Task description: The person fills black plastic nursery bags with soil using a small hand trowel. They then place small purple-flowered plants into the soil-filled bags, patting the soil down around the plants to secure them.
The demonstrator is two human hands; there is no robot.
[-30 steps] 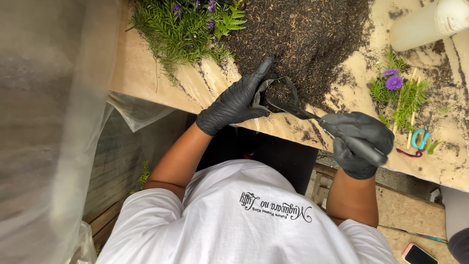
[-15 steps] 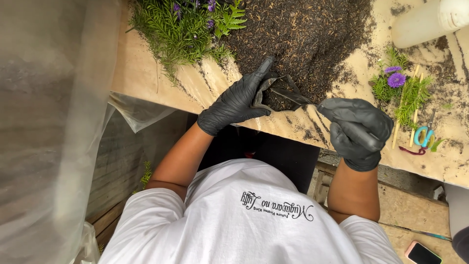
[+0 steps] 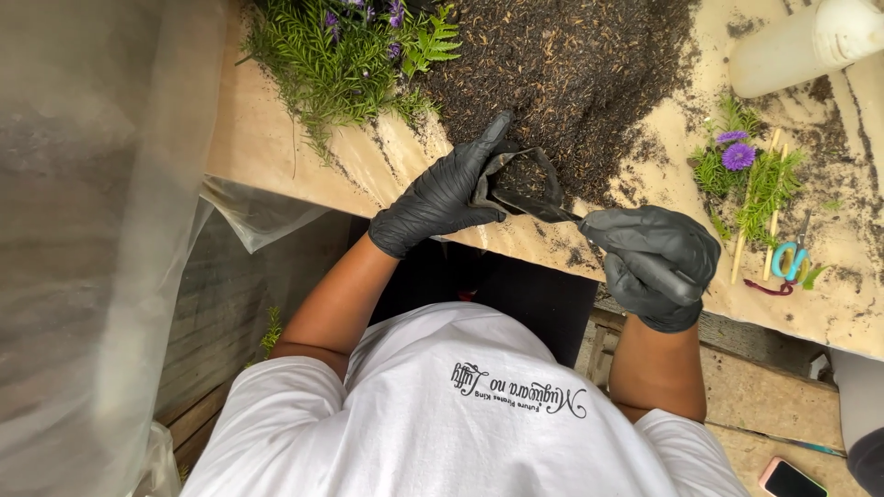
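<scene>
Holding a small dark pot (image 3: 520,179) open at the near edge of the soil heap (image 3: 552,83), my left hand (image 3: 442,198) has its grip closed on the pot's rim, fingers stretched toward 1 o'clock. My right hand (image 3: 658,262) has its grip closed round the handle of a small scoop (image 3: 534,207), whose blade reaches toward 9 o'clock into the pot's mouth. I judge this to be the filling step: soil going into the pot, which looks soft-walled and partly collapsed, so the coming move calls for keeping the mouth spread and the scoop level. The desk (image 3: 276,138) edge runs just below both hands, at 6 o'clock, with a drop to the floor behind it, so anything spilled that way is lost. Open room lies at 3 o'clock on bare paper, before the purple flower cutting (image 3: 741,161), the sticks and the teal scissors (image 3: 790,258). At 11 o'clock the green plants (image 3: 341,64) crowd in; at 1 o'clock stands a white bottle (image 3: 801,46).
</scene>
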